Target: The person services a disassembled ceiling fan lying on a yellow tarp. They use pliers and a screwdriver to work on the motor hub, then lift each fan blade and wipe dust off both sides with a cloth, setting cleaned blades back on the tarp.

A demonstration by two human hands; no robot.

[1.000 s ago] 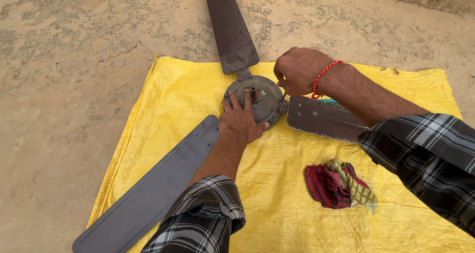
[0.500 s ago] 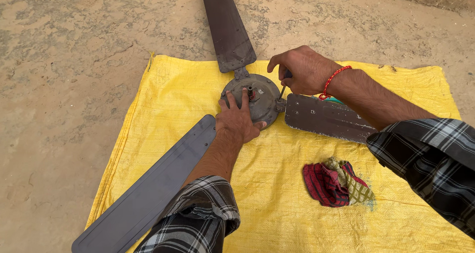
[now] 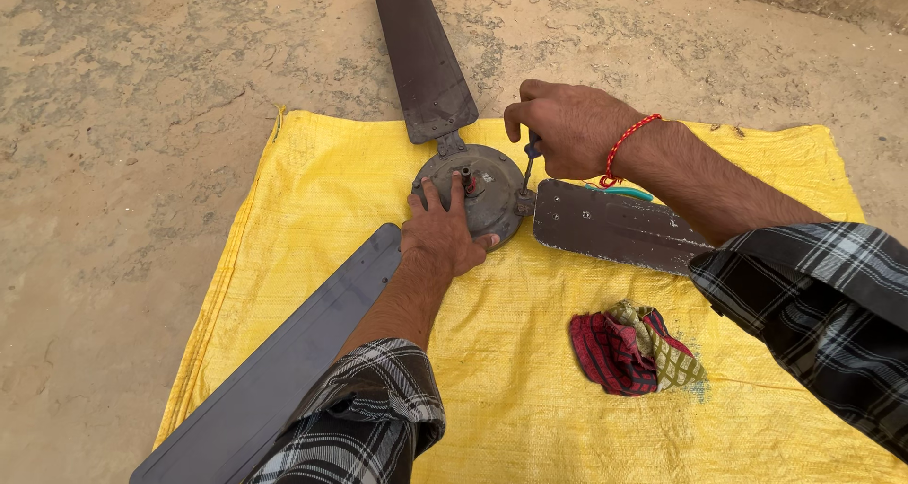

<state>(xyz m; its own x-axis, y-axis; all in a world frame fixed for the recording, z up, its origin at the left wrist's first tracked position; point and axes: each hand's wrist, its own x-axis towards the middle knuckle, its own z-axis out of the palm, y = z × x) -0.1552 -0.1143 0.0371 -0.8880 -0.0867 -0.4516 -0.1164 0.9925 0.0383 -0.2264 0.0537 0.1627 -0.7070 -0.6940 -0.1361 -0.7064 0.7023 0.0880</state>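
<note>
**Two hands at work on a ceiling fan laid on a yellow sheet**

Two bare hands meet at the round metal fan hub, which lies near the top middle of a yellow woven sheet spread on sandy ground; three dark blades radiate from it. The left hand lies flat on the hub's near edge, fingers spread and released, pressing down rather than gripping; the right hand, red thread at the wrist, is clenched around a screwdriver. Half a second ago that fist sat lower and closer over the hub; now it has lifted, and the shaft stands nearly upright with its tip at the joint where the right-hand blade meets the hub, so the tool looks seated on a fastener. A crumpled red and yellow cloth lies just beside the right forearm.
</note>
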